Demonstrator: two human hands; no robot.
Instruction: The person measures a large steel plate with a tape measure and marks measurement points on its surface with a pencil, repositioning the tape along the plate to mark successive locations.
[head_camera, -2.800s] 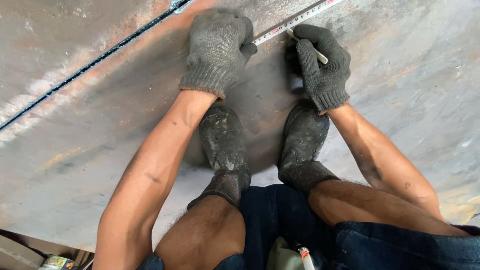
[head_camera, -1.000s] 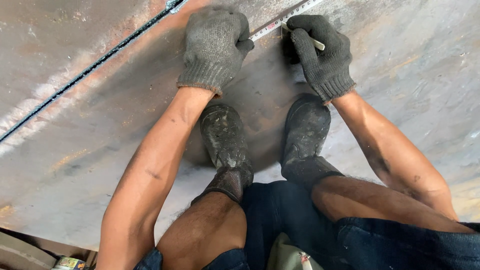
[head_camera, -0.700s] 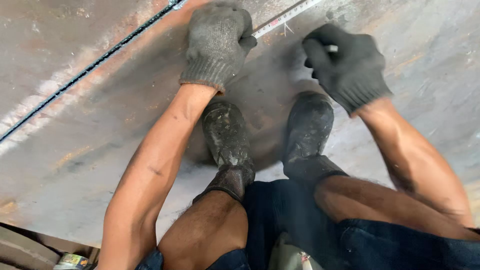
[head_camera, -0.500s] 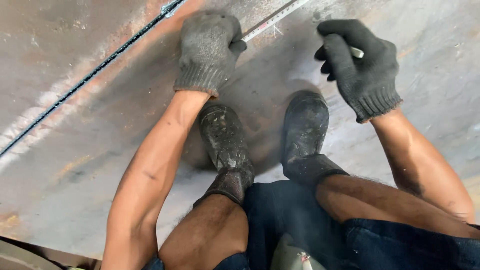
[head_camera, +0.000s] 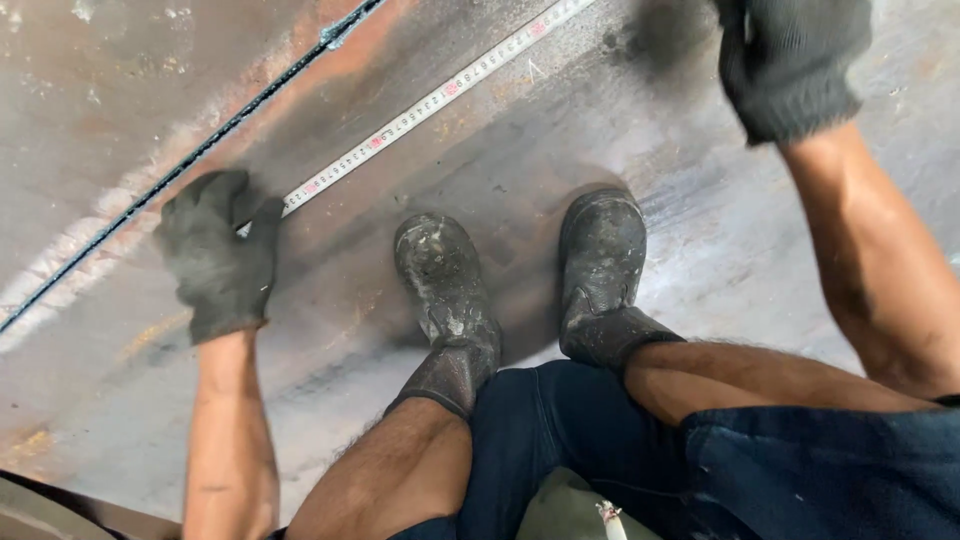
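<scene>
I squat on a large rusty steel plate (head_camera: 120, 110). A white tape measure blade (head_camera: 430, 100) lies diagonally across it, running from lower left to the top edge. My left hand (head_camera: 215, 260), in a dark knit glove, presses down on the blade's lower-left end. My gloved right hand (head_camera: 790, 60) is raised at the top right, apart from the tape and partly cut off by the frame edge. Its fingers are curled around a thin white marking stick (head_camera: 746, 24), of which only a sliver shows.
My two dirty dark boots (head_camera: 450, 290) stand side by side on the plate, below the tape. A dark seam line (head_camera: 200, 150) runs diagonally, parallel to the tape and above it. The plate's near edge (head_camera: 60, 495) shows at the bottom left.
My left hand has slid down-left along the tape, uncovering a long stretch of it. My right hand has lifted off the tape and swung to the upper right with the marking stick.
</scene>
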